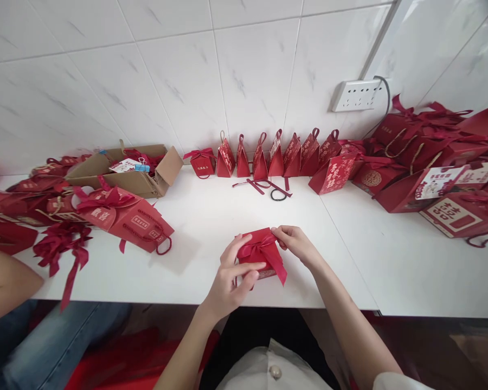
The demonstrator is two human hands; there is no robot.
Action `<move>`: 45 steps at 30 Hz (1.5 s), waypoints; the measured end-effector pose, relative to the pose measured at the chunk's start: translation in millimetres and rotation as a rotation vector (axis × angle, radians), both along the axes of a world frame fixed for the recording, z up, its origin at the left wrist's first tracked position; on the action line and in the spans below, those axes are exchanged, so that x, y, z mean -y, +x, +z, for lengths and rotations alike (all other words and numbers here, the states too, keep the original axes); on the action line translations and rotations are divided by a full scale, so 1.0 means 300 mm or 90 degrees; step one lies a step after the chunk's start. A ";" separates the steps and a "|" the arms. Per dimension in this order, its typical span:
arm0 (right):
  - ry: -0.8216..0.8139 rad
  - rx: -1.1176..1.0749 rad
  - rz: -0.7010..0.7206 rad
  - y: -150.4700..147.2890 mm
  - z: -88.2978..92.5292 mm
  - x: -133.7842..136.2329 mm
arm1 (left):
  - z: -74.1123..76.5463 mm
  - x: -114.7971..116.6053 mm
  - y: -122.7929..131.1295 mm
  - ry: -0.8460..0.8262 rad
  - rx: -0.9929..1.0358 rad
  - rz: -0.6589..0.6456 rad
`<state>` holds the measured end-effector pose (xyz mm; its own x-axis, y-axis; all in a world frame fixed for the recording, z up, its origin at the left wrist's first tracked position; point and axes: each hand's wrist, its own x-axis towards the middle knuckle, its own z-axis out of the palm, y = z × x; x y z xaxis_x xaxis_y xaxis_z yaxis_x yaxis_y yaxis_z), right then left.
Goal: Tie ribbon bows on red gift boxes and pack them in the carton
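A small red gift box [264, 240] with a red ribbon bow [258, 249] on top sits on the white table near the front edge. My left hand [230, 276] lies over its left side with the fingers stretched and spread, touching the box and bow. At the box's upper right corner, the thumb and forefinger of my right hand [295, 244] are pinched together on the bow's ribbon. The exact grip is partly hidden behind the fingertips. One ribbon tail hangs over the front right of the box.
Several small red boxes [260, 161] stand along the tiled wall, with loose ribbons and cords [278, 193] before them. Red gift boxes [402, 189] are heaped at right. A cardboard box [150, 186], a large red box [140, 222] and a person's arm [8, 281] are at left.
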<state>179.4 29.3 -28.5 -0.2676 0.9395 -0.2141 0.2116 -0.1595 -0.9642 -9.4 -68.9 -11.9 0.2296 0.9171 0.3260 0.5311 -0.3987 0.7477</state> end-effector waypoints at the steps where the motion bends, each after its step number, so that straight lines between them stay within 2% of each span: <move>1: 0.004 0.011 -0.012 0.010 0.002 0.005 | 0.000 -0.002 -0.007 -0.010 0.070 0.036; 3: 0.032 0.003 -0.051 0.032 0.000 0.016 | 0.001 -0.013 -0.018 -0.045 0.170 0.153; 5: 0.091 -0.061 -0.050 0.055 -0.009 0.030 | 0.003 -0.031 -0.025 -0.102 0.182 0.259; 6: 0.124 -0.102 -0.017 0.064 -0.016 0.039 | 0.004 -0.040 -0.028 -0.134 0.159 0.283; 8: 0.172 -0.142 0.100 0.074 -0.031 0.060 | 0.008 -0.055 -0.029 -0.184 0.090 0.284; 11: 0.186 -0.075 0.230 0.064 -0.043 0.092 | 0.015 -0.067 -0.025 -0.204 0.028 0.266; 16: 0.190 -0.023 0.232 0.029 -0.040 0.124 | 0.010 -0.071 -0.010 -0.238 0.121 0.257; 20: 0.207 -0.017 0.200 0.019 -0.047 0.140 | -0.002 -0.069 0.000 -0.215 0.192 0.292; 22: 0.233 -0.012 0.178 0.014 -0.054 0.150 | -0.002 -0.060 0.008 -0.136 0.195 0.307; 24: 0.280 0.001 0.148 0.007 -0.061 0.160 | 0.005 -0.045 0.022 0.018 0.168 0.285; 27: 0.371 0.011 0.108 -0.009 -0.066 0.177 | 0.020 -0.019 0.055 0.284 0.062 0.177; 29: 0.419 0.008 0.090 -0.020 -0.063 0.188 | 0.027 -0.005 0.080 0.416 -0.029 0.120; 31: 0.457 0.006 0.072 -0.026 -0.056 0.197 | 0.030 0.005 0.099 0.512 -0.096 0.108; 33: 0.496 0.010 0.055 -0.026 -0.046 0.204 | 0.033 0.010 0.107 0.555 -0.107 0.115; 35: 0.524 0.019 0.039 -0.018 -0.034 0.211 | 0.038 0.010 0.103 0.535 -0.052 0.136; 37: 0.531 0.033 0.024 -0.004 -0.020 0.218 | 0.048 0.003 0.091 0.460 0.041 0.204; 40: 0.532 0.060 0.010 0.020 0.005 0.232 | 0.066 -0.022 0.070 0.225 0.136 0.334; 43: 0.548 0.081 0.001 0.046 0.028 0.246 | 0.077 -0.052 0.057 0.003 0.181 0.341; 45: 0.550 0.089 -0.021 0.069 0.039 0.255 | 0.077 -0.069 0.059 -0.035 0.241 0.336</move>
